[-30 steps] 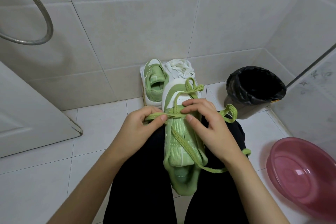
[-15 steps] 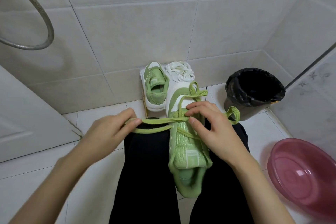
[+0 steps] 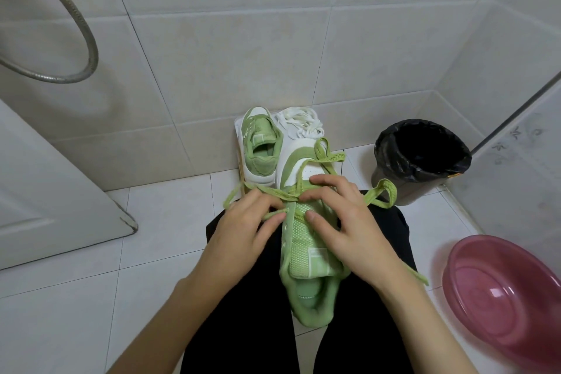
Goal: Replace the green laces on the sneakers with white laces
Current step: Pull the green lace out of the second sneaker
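A green and white sneaker lies on my lap, toe pointing away, heel toward me. A green lace runs loosely across its upper eyelets, with loops trailing to the right and past my right wrist. My left hand pinches the lace at the shoe's left edge. My right hand rests on the tongue, fingers on the lace crossing. The second sneaker stands against the wall without laces. A bundle of white laces lies beside it.
A bin with a black liner stands at the right by the wall. A pink basin sits on the floor at lower right. A door is at the left, a shower hose hangs above it.
My left hand had pulled the lace out to the left, then came back to the shoe's left edge. The right hand stayed on the tongue.
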A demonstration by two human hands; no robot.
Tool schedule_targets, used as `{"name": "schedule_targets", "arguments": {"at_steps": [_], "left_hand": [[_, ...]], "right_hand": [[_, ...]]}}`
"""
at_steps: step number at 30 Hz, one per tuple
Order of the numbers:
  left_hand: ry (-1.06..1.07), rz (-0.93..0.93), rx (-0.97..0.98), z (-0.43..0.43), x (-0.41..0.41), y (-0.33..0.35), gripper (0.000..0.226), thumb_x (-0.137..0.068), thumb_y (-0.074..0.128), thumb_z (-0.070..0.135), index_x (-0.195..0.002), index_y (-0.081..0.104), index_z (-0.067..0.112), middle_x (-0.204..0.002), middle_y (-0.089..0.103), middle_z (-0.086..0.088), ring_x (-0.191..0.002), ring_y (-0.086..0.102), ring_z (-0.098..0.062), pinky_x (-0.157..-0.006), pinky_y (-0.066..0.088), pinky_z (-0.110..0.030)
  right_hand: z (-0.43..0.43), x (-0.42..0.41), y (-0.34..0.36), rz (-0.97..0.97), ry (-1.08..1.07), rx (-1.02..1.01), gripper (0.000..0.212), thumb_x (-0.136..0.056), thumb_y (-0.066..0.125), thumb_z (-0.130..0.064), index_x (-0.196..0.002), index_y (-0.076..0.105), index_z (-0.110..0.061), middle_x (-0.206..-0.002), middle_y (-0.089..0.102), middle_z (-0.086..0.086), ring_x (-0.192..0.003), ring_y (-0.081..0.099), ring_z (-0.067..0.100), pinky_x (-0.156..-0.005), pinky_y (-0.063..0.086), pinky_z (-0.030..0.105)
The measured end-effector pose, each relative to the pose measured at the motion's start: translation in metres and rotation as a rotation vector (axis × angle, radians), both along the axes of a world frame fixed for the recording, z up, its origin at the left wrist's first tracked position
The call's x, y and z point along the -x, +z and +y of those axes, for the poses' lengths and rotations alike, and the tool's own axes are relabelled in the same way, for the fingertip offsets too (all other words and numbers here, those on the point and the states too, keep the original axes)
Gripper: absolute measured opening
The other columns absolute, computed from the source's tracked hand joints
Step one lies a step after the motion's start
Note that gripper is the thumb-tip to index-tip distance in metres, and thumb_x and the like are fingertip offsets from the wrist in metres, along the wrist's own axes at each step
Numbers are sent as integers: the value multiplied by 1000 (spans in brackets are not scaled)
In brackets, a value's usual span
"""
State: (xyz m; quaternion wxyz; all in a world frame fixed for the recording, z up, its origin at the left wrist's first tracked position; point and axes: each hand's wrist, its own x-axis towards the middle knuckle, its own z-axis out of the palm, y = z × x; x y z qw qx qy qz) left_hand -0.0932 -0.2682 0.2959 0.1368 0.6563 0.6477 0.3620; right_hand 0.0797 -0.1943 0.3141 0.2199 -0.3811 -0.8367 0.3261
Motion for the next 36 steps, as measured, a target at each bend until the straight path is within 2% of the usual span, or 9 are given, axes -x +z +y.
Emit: {"name": "schedule_targets", "arguments": {"at_steps": [5, 8, 11, 14, 17, 20, 23, 26, 36], "left_hand": [[78, 40, 48, -2, 19, 5, 24, -83, 57, 42, -81, 68, 20, -64, 61, 23, -64, 57, 1, -58, 37, -13], [86, 53, 46, -12, 43, 11, 15, -83, 61, 36, -76, 66, 23, -59, 55, 30, -55, 49, 12, -57, 33, -6], [172, -25, 53, -39, 85, 15, 13, -83, 64, 43, -74, 61, 34, -56, 54, 14, -47, 44, 0, -48, 31, -10], [250, -109, 128, -56, 115, 16, 15, -81, 63, 50, -76, 63, 35, -54, 50, -3, -51, 44, -19, -54, 38, -33], [142, -82, 188, -46, 97, 13, 18, -89, 65, 23, -76, 62, 34, -70, 59, 6, -65, 54, -7, -65, 45, -23], [28, -84, 179, -31, 61, 13, 15, -90, 58, 45, -91, 63, 31, -98, 55, 16, -94, 57, -9, -88, 46, -34], [16, -64, 85, -18, 37, 9, 28, -83, 56, 51, -98, 64, 28, -102, 52, 19, -98, 56, -8, -89, 45, -36], [17, -4, 57, -5, 22, 1, 17, -85, 69, 29, -98, 67, 19, -103, 55, 12, -98, 57, -12, -88, 47, -43], [130, 33, 53, 11, 9, -18, 21, -86, 67, 28, -106, 66, 23, -108, 57, 10, -105, 52, -11, -86, 26, -24]], "right_hand": [[-1, 6, -2, -204, 20, -98, 60, -76, 53, -68, -131, 49, -44, -140, 32, -17, -130, 25, 3, -99, 33, 26], [-2, 9, -4, -247, -7, -136, 76, -65, 48, -80, -133, 44, -46, -144, 29, -16, -134, 24, 7, -106, 31, 31], [-3, 7, -9, -228, -30, -136, 76, -65, 52, -79, -133, 43, -45, -145, 26, -17, -135, 20, 6, -103, 30, 29], [-2, 5, -11, -208, -25, -113, 74, -65, 55, -76, -133, 43, -46, -144, 23, -21, -133, 16, 2, -94, 33, 27], [-1, 5, -10, -189, -22, -75, 73, -66, 61, -71, -132, 42, -48, -142, 21, -25, -133, 16, 0, -87, 35, 27], [-4, 6, -10, -175, -18, -56, 73, -67, 63, -68, -133, 41, -47, -140, 18, -27, -133, 14, -3, -83, 35, 28], [-5, 7, -12, -153, -32, -55, 73, -66, 64, -67, -133, 43, -45, -139, 19, -26, -132, 15, -2, -84, 35, 28], [-6, 7, -15, -126, -35, -53, 72, -68, 67, -65, -133, 43, -44, -140, 21, -24, -132, 16, 0, -84, 35, 27], [-7, 9, -19, -81, -27, -33, 71, -71, 68, -60, -135, 41, -44, -140, 18, -26, -135, 15, 0, -89, 32, 25]]}}
